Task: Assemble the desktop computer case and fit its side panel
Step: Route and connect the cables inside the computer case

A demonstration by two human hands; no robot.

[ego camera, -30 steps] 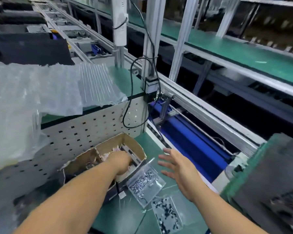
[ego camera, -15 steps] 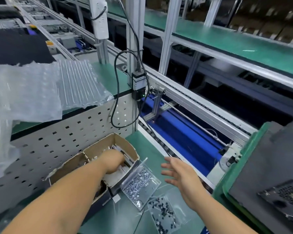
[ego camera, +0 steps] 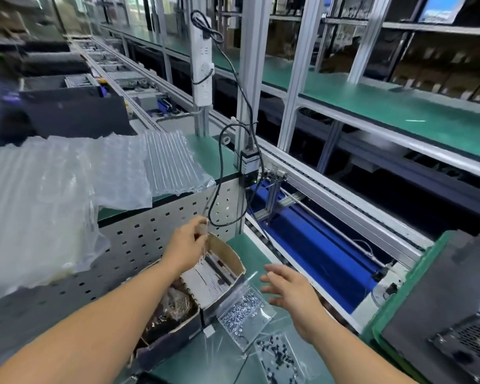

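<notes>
I see left hand pinching a small clear packet above the cardboard box, right hand open; it's light, floppy, so grip its top edge.

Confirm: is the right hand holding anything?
No. The right hand hovers with its fingers spread and nothing in them, above the clear bag of silver screws.

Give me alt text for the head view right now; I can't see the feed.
The left hand is raised above an open cardboard parts box, pinching something small and blurred, while the right hand hovers open over two clear bags of screws. A dark computer case sits at the right edge.
</notes>
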